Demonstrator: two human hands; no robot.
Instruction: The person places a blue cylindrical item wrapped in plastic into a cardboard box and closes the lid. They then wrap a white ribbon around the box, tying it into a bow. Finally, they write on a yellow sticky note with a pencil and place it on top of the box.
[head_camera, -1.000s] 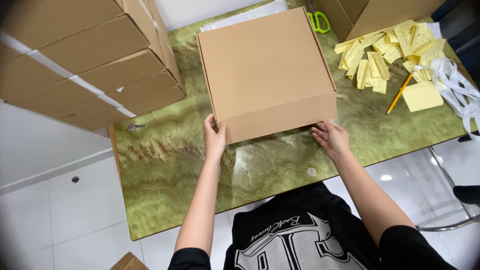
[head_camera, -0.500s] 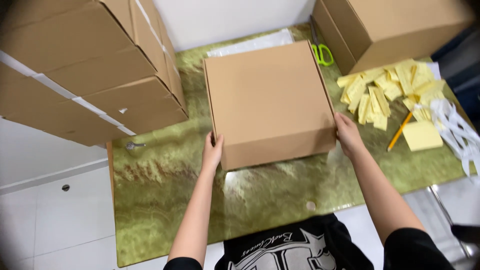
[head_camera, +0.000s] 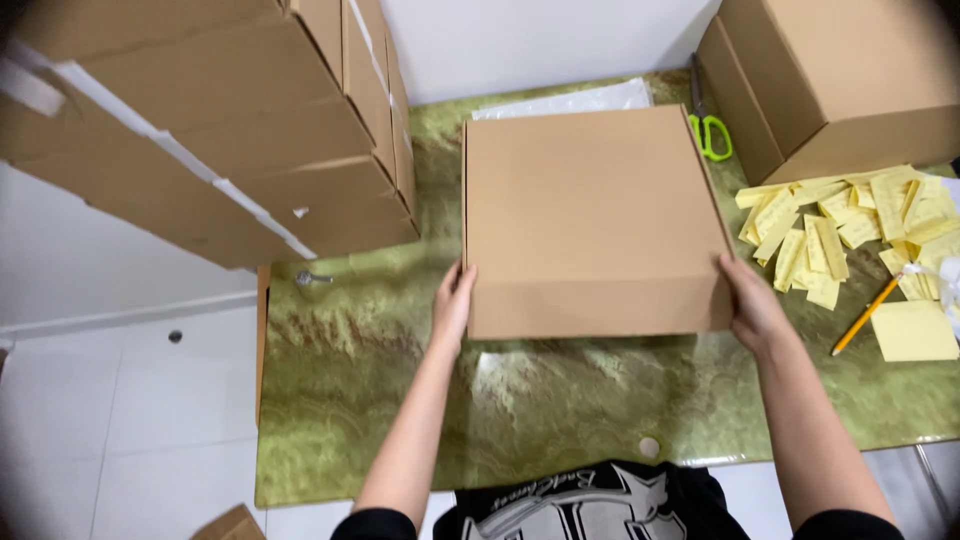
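A closed plain brown cardboard box (head_camera: 592, 215) lies flat on a green marbled table (head_camera: 400, 390). My left hand (head_camera: 453, 303) presses against the box's near left corner. My right hand (head_camera: 752, 305) grips the near right corner. Both hands hold the box from its sides, with the fingers flat along the cardboard. A white sheet (head_camera: 570, 102) shows from under the box's far edge.
A tall stack of cardboard boxes (head_camera: 230, 130) stands at the left. Another brown box (head_camera: 840, 80) sits at the far right, with green-handled scissors (head_camera: 708, 128) beside it. Several yellow paper slips (head_camera: 840, 225), a yellow note pad (head_camera: 915, 330) and a pencil (head_camera: 866, 314) lie at the right.
The view has shifted, so the box now sits squarer and nearer the middle. Both hands have stayed on the box's near corners, holding it from the sides.
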